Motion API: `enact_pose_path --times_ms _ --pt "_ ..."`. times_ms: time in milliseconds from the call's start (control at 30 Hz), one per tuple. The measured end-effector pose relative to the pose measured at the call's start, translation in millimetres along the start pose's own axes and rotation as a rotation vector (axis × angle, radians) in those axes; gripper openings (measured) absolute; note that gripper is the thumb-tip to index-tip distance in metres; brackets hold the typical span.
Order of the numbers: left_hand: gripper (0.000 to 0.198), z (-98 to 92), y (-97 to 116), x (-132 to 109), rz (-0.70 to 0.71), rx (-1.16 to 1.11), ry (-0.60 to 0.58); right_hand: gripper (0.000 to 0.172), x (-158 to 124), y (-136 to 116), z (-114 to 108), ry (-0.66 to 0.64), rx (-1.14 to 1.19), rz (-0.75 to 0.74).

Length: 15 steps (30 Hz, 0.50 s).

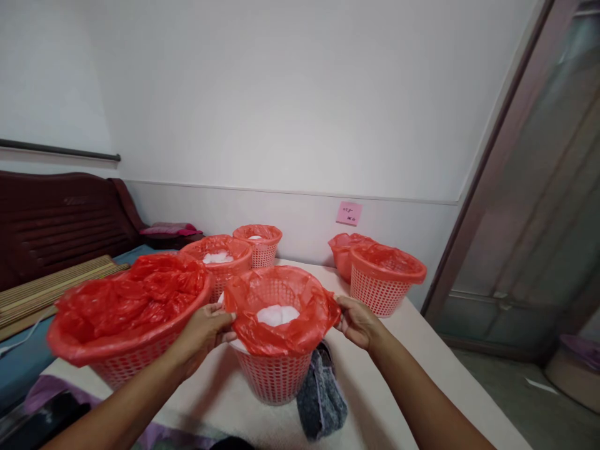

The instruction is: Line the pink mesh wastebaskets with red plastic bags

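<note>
In the middle of the table stands a small perforated basket (pixel 276 378), pale red and lined with a red plastic bag (pixel 290 340) folded out over its rim. White material (pixel 277 315) lies inside at the bottom; its exact kind is unclear. My left hand (pixel 209 331) pinches the bag's edge at the left of the rim. On the opposite side, my right hand (pixel 359 320) grips a gathered bit of the same bag. Against the basket's right foot rests a dark grey fuzzy cloth item (pixel 321 400).
A large bag-lined basket (pixel 126 350) stands close on my left. Behind are two smaller lined baskets (pixel 225 270) (pixel 265 253) with white contents. At right, another lined basket (pixel 384 287) stands before a red bag-covered container (pixel 344 259). A pink note (pixel 349 213) hangs on the wall.
</note>
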<state>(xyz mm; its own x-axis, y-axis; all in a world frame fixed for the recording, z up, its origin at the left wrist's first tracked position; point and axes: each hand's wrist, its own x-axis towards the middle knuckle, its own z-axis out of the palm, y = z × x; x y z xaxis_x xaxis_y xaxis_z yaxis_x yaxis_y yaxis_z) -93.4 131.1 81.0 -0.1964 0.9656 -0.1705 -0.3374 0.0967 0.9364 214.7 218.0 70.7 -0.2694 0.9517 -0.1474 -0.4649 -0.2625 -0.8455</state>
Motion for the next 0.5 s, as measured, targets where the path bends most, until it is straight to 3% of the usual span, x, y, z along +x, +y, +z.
enact_pose_path --times_ms 100,233,333,500 --pt "0.024 3.4 6 -10 -0.103 0.084 -0.137 0.022 -16 -2 -7 -0.031 -0.185 0.061" --pt "0.036 7.8 -1 -17 -0.161 0.219 -0.35 0.025 -32 -3 -11 -0.033 -0.501 0.16" --pt "0.044 12.6 -18 -15 -0.048 0.275 -0.287 0.025 -34 -6 -9 -0.026 -0.687 0.136" --pt "0.041 26.7 -35 -17 0.244 0.258 -0.116 0.015 -25 -9 3 0.119 -1.003 -0.035"
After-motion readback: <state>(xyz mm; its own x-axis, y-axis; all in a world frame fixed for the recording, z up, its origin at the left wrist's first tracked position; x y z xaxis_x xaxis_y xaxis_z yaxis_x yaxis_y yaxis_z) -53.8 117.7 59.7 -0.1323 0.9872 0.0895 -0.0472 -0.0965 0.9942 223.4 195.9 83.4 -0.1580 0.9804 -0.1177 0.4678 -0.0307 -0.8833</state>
